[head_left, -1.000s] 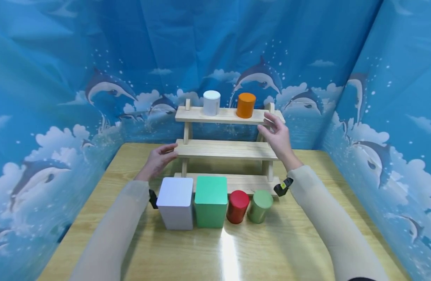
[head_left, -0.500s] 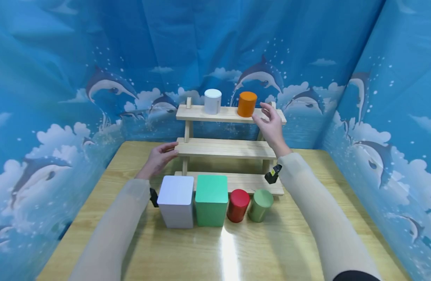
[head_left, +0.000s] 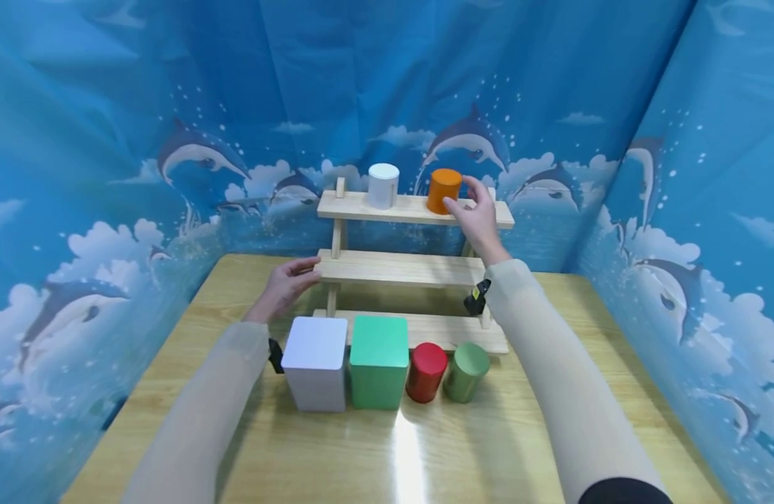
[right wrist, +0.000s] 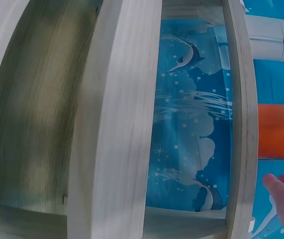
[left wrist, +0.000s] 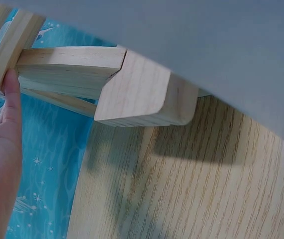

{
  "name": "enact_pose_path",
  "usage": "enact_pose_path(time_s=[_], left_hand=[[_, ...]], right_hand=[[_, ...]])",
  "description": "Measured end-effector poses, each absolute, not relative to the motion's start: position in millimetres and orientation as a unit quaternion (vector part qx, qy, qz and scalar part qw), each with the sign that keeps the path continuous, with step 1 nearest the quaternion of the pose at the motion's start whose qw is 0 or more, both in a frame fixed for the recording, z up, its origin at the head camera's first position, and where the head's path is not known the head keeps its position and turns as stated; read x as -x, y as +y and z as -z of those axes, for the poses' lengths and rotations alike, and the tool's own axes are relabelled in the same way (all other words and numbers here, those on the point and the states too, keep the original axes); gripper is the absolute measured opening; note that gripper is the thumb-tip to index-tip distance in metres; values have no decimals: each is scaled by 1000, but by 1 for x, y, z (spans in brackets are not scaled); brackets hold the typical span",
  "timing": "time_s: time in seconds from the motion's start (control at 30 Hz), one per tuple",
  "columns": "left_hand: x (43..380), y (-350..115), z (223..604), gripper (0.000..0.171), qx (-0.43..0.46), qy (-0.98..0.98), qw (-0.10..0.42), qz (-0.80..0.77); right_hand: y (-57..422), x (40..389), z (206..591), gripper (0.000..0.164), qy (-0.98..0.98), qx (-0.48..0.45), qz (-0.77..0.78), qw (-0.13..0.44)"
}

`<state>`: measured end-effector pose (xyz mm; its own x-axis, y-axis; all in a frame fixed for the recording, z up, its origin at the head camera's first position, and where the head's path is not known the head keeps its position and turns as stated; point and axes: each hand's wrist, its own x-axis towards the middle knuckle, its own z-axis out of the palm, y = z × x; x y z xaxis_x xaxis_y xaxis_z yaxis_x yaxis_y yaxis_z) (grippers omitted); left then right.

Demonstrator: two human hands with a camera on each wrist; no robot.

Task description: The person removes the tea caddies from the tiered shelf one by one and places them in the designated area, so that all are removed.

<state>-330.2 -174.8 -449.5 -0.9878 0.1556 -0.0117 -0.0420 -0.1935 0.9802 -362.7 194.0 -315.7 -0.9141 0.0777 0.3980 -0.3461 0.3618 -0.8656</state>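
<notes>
A three-tier wooden display stand (head_left: 418,269) stands at the back of the table. My left hand (head_left: 284,288) pinches the left end of its middle board, thumb and finger on either side in the left wrist view. On the top board are a white cylinder (head_left: 382,187) and, to its right, an orange cylinder (head_left: 445,190). My right hand (head_left: 478,218) is at the orange cylinder's right side with thumb and fingers spread; the thumb overlaps it in the head view. In the right wrist view, a small gap shows between the fingers (right wrist: 276,185) and the orange cylinder (right wrist: 278,131).
In front of the stand, a pale lavender box (head_left: 315,364), a green box (head_left: 379,362), a red cylinder (head_left: 426,372) and a light green cylinder (head_left: 466,372) form a row on the wooden table (head_left: 336,462). A blue dolphin-print curtain (head_left: 286,70) hangs behind and at both sides.
My right hand has moved left along the top board, up to the orange cylinder. My left hand keeps its place on the stand, and the cylinders and boxes stay put.
</notes>
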Motion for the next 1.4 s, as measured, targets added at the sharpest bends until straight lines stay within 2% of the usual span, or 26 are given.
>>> enact_pose_path(time_s=[0.23,0.77,1.0,1.4], left_hand=[[330,-175,449,51,-41,632,59,-772],[329,-174,450,49,-35,636,55,-769],[330,-173,451,48,-34,634,50,-771],[332,-171,451,50,-28,642,56,-764]], right_hand=[[189,368,314,56,-804,-76,-562,179],[184,378,318,36,-781,-76,-573,238],[182,377,323,37,-757,-75,-603,239],[179,369,326,37,-715,-95,-636,274]])
